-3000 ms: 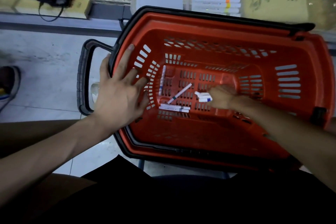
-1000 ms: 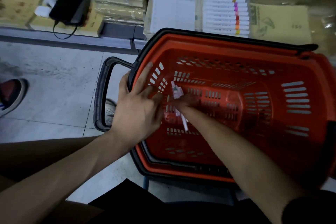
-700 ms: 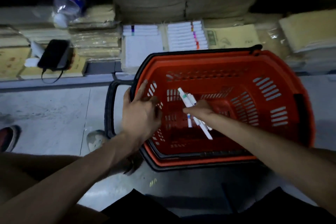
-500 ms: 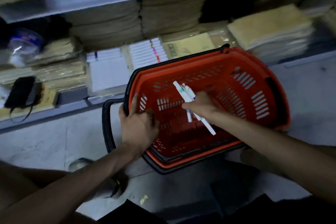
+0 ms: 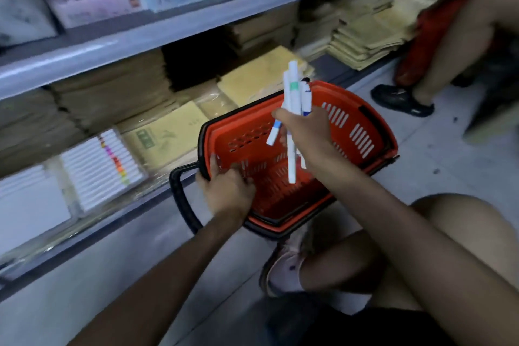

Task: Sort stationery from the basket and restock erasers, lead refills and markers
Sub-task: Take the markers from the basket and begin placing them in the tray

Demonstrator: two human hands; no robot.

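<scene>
An orange plastic basket with a black rim and a black handle sits on the floor before the shelves. My left hand grips the basket's near left rim. My right hand is raised above the basket and holds a bunch of several white markers with coloured bands, their ends sticking out above and below the fist. The basket's visible bottom looks bare.
The low shelf holds rows of white markers and stacks of yellow-brown envelopes. An upper shelf carries boxes of pens. Another person's leg and dark shoe stand at the right. My own knee is bent beside the basket.
My right hand gathered the markers from the basket's bottom and lifted them above the rim. My view swung up and right. My left hand stayed on the basket's rim.
</scene>
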